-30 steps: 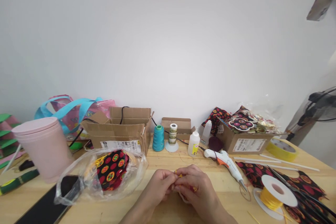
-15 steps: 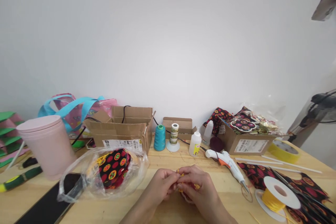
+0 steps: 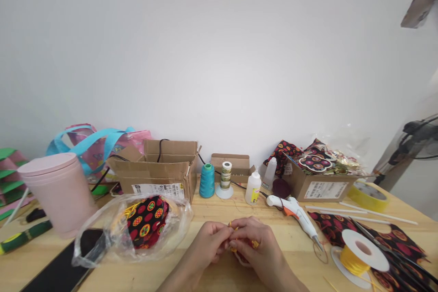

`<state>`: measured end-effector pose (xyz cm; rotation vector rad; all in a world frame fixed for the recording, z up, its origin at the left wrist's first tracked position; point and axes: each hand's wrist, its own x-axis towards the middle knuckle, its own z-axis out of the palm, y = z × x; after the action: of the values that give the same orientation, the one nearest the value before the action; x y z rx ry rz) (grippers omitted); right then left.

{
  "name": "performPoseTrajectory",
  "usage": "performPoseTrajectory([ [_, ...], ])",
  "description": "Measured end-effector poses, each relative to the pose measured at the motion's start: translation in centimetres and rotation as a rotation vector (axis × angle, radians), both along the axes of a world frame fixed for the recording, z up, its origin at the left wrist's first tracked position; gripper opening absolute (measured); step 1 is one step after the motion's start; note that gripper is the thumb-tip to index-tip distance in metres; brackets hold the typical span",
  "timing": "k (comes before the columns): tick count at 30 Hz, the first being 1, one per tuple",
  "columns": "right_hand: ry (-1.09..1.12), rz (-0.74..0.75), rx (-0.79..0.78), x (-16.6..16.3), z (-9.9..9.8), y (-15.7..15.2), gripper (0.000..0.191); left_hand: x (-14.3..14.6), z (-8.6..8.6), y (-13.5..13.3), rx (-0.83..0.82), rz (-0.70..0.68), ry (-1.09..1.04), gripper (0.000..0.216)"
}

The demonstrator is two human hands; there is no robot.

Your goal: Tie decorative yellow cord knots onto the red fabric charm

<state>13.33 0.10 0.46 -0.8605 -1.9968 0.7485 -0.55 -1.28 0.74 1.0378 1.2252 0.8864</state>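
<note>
My left hand (image 3: 208, 244) and my right hand (image 3: 255, 246) meet low at the middle of the table. Their fingertips pinch a yellow cord (image 3: 234, 249) between them. More of the cord shows as a small yellow bunch (image 3: 255, 243) under my right fingers. A pale rounded edge (image 3: 242, 260) of some piece peeks out below the right hand; most of it is hidden by the fingers. Left of the hands, a clear plastic bag (image 3: 179, 232) holds dark patterned fabric (image 3: 146, 223) and yellow cord.
A glue gun (image 3: 297, 214), a spool of yellow cord (image 3: 356, 260) and scissors (image 3: 383, 246) on patterned fabric lie to the right. Behind stand a glue bottle (image 3: 253, 188), teal thread (image 3: 207, 181) and cardboard boxes (image 3: 153, 173). A pink cup (image 3: 58, 196) and phone (image 3: 65, 264) are left.
Both hands stay together on the yellow cord, with only slight finger movement. The whole view has shifted a little, so the table things appear slightly further left.
</note>
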Motion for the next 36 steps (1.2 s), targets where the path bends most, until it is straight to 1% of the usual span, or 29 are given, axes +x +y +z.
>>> performPoseTrajectory([
  [3,-0.01,0.003,0.006,-0.01,0.02,0.01,0.013,-0.02,-0.07,-0.03,0.002,0.0,0.001,0.032],
  [12,-0.013,0.004,0.026,-0.01,0.02,0.02,0.012,0.18,0.54,-0.16,-0.013,0.007,0.008,0.036],
  [36,-0.039,0.012,0.01,-0.07,0.24,-0.2,0.013,0.16,0.44,-0.26,-0.012,0.012,0.032,0.029],
])
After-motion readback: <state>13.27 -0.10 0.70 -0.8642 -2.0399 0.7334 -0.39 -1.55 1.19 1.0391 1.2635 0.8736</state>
